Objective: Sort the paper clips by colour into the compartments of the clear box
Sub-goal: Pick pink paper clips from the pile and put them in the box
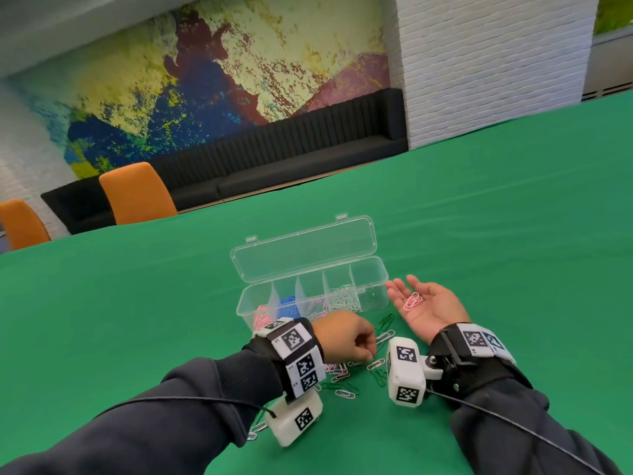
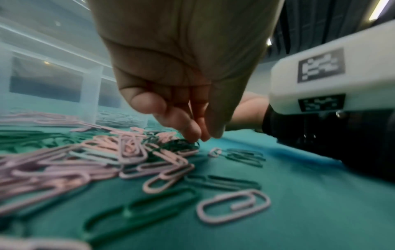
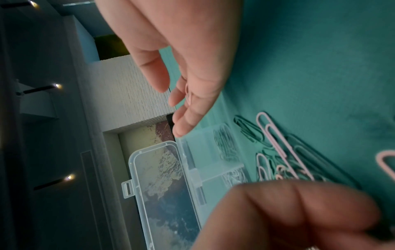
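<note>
the clear box (image 1: 310, 305) stands open on the green table (image 1: 479, 234), its lid (image 1: 305, 250) tipped back on the far side. its row of compartments holds pink clips at the left end, then blue ones, then more pink, then pale whitish ones; the right-end compartment shows only something small and dark that i cannot make out.

the right hand (image 1: 426, 308) lies palm up just beside the right end of the box, fingers straight and relaxed, with a small bunch of pink paper clips (image 1: 412, 301) resting loose in the palm. nothing curls round them.

the left hand (image 1: 346, 335) hangs knuckles up over the loose pile of clips (image 1: 342, 375) on the table, just in front of the box and nearer the person. in the left wrist view its fingertips (image 2: 193, 130) are drawn together and pointing down, touching a dark green clip (image 2: 181, 143) at the top of the heap; whether they have pinched it i cannot tell. pink and green clips lie scattered round that hand, some between the two wrists. dark sleeves (image 1: 191, 399) cover both forearms.
</note>
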### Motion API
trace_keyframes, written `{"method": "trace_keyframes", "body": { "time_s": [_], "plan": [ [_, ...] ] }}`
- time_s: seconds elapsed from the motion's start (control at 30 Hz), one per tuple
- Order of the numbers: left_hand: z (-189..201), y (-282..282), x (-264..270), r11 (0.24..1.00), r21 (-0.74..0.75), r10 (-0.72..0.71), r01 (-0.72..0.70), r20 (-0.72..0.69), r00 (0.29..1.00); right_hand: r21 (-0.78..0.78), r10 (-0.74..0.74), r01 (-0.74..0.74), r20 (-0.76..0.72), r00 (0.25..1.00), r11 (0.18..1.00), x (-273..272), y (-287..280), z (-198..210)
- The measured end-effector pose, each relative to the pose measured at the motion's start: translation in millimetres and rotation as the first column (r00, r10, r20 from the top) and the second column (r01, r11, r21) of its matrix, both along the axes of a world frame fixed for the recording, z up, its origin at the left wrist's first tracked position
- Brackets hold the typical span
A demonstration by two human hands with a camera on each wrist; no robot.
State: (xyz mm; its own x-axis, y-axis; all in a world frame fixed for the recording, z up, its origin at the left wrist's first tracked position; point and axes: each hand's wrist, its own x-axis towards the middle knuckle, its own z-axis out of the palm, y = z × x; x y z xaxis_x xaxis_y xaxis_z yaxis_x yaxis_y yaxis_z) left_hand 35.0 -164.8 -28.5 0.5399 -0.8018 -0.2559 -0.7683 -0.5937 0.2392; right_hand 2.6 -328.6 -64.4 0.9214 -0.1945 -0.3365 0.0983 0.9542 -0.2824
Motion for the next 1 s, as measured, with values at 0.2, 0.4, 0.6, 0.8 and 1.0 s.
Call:
{"method": "trace_keyframes", "body": {
  "time_s": [0.2,0.4,0.6,0.8,1.0],
  "plan": [
    [-5.6,-10.6,-7.4,0.993,0.110,-0.061,0.052,0.083,0.995,-0.082,-0.020,0.015,-0.059,0.998,0.997,1.8,3.3,-0.4],
    [-5.9,-11.0,-7.8,0.992,0.118,-0.060,0.051,0.074,0.995,-0.197,0.024,-0.053,-0.147,0.989,0.979,2.4,3.4,-2.7],
    [-5.7,-9.8,-7.0,0.997,0.068,-0.027,0.024,0.048,0.998,-0.244,0.103,-0.153,-0.206,0.973,0.958,0.2,4.2,-1.0],
    [-6.3,-15.9,-9.0,0.995,0.092,-0.050,0.042,0.087,0.995,-0.244,0.098,-0.148,-0.205,0.974,0.958,-1.3,3.9,0.9],
    [-3.4,-12.0,-7.5,0.982,0.175,-0.080,0.077,0.009,0.997,-0.262,0.106,-0.166,-0.227,0.968,0.951,-1.5,5.1,0.2]
  ]
}}
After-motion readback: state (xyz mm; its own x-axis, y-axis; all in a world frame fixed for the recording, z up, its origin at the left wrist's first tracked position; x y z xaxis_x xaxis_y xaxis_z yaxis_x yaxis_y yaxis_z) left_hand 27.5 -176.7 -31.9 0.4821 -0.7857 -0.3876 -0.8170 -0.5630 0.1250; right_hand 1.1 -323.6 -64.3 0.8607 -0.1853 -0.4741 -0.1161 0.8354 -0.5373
